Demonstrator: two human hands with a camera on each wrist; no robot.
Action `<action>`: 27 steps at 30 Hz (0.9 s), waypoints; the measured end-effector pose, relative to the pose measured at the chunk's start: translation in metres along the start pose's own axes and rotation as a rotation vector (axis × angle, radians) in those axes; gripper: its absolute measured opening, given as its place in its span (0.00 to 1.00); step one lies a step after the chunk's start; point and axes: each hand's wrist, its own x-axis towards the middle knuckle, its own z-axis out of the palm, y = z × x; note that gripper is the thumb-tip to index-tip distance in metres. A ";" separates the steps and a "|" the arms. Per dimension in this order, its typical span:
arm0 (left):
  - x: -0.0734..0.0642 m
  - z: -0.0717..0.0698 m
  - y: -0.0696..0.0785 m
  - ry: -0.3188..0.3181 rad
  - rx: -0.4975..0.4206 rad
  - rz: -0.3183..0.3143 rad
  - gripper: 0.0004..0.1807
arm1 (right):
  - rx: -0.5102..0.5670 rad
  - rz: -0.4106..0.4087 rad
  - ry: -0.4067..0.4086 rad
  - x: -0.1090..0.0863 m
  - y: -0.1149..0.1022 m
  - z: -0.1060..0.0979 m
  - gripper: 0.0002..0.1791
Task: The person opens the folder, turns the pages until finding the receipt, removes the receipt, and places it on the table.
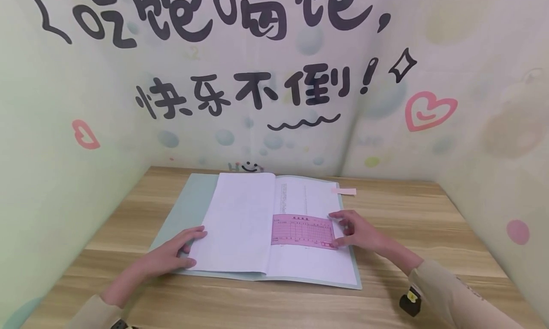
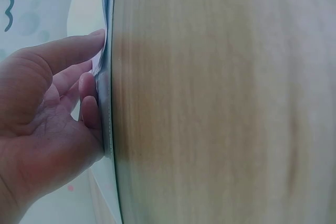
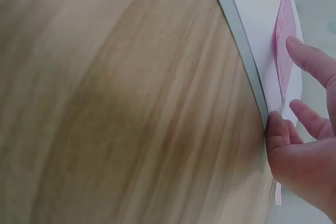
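Note:
An open folder (image 1: 193,195) with a pale blue-green cover lies on the table, a blank white page (image 1: 240,219) on its left and a printed page (image 1: 309,267) on its right. Across the printed page lies a pink form slip (image 1: 300,231) with a ruled grid. My left hand (image 1: 169,252) rests at the blank page's left edge, thumb near its lower corner; in the left wrist view the thumb (image 2: 79,48) meets the page edge. My right hand (image 1: 358,231) touches the slip's right end, thumb at the lower corner and fingertips near the upper one.
A pink sticky tab (image 1: 346,191) juts from the printed page's upper right edge. The wood-grain table (image 1: 274,305) meets a wall (image 1: 240,148) with black lettering behind and pale panels at both sides. A small black device (image 1: 410,303) sits at my right wrist.

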 end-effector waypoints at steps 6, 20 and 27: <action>0.000 0.000 0.002 0.009 0.012 0.003 0.37 | -0.046 -0.009 0.008 -0.003 0.000 0.003 0.39; 0.000 0.002 0.002 0.018 -0.001 0.044 0.36 | -0.112 -0.018 0.063 -0.008 -0.008 0.011 0.33; 0.000 0.003 -0.001 0.028 0.023 0.028 0.36 | -0.111 0.001 0.083 -0.009 -0.009 0.015 0.34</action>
